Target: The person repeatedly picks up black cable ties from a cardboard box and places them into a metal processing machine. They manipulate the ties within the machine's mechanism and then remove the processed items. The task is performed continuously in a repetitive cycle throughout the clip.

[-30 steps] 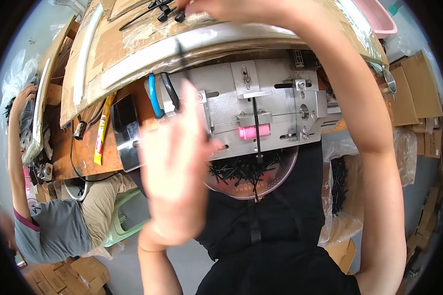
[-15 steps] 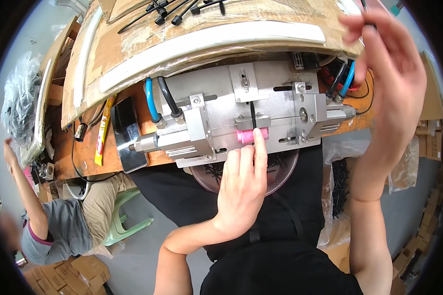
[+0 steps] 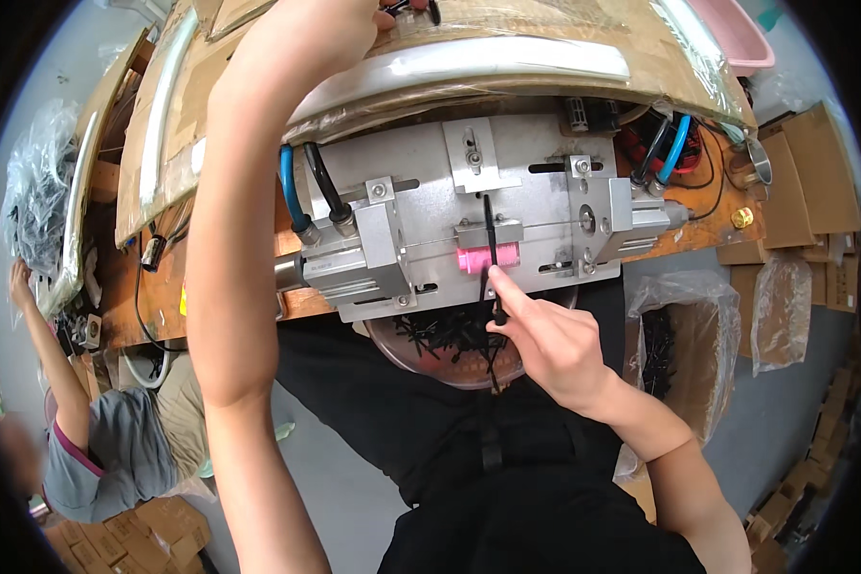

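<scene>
My right hand (image 3: 555, 349) is closed at the front of a metal fixture (image 3: 430, 206), its index finger and thumb on a thin black rod (image 3: 491, 225). The rod lies across a pink block (image 3: 474, 259) set in the fixture, and its lower end shows beside my thumb. Stretched far forward over the cardboard, my left hand (image 3: 340, 29) is partly cut off by the top edge. Its fingers are closed around a black piece (image 3: 389, 11), apparently another rod. Below the fixture, a bowl (image 3: 402, 354) holds several black rods.
Metal cylinders with blue hoses (image 3: 677, 148) flank the fixture on a wooden bench (image 3: 727, 218). A cardboard sheet (image 3: 536, 24) overhangs its back. At the right stands a plastic-lined box (image 3: 703, 349) of black parts. Another person (image 3: 115, 445) sits at the left.
My left hand has left the pink block and moved forward over the cardboard. My right hand has come down from the upper right to the block, where it grips the black rod.
</scene>
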A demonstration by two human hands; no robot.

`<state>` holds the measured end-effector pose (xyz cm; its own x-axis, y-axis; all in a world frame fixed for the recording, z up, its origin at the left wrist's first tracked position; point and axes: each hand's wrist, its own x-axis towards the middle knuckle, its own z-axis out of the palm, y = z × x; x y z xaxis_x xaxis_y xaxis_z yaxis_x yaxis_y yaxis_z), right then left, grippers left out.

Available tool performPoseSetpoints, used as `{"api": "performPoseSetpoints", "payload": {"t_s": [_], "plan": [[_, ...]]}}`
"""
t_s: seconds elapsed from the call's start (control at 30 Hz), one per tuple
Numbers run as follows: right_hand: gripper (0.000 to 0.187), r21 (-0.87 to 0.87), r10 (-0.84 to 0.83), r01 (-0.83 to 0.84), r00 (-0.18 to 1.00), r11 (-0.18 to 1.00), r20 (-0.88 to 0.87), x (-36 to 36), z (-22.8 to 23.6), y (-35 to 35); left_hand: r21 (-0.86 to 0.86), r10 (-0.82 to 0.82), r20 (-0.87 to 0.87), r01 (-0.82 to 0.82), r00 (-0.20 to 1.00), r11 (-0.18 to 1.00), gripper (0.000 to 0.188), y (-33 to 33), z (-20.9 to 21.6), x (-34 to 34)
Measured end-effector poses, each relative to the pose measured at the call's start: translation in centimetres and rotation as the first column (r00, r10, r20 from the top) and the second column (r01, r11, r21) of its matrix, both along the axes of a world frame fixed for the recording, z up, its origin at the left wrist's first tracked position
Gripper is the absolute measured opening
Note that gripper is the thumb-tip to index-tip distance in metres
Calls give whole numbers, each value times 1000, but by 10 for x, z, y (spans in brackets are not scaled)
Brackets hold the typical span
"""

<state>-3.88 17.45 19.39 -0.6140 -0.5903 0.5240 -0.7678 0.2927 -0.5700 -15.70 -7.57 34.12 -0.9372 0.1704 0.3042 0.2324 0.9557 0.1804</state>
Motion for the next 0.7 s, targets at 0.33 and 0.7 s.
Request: {"api": "performPoseSetpoints", "payload": {"t_s": [0.33,0.7], "plan": [[50,251,120,-81,982,965,-143,-48,76,3,120,151,-368,-115,917,986,68,48,-38,118],[12,398,231,-25,848,917,-478,-225,155,-112,41,123,5,-124,992,992,71,124,-129,176]]}}
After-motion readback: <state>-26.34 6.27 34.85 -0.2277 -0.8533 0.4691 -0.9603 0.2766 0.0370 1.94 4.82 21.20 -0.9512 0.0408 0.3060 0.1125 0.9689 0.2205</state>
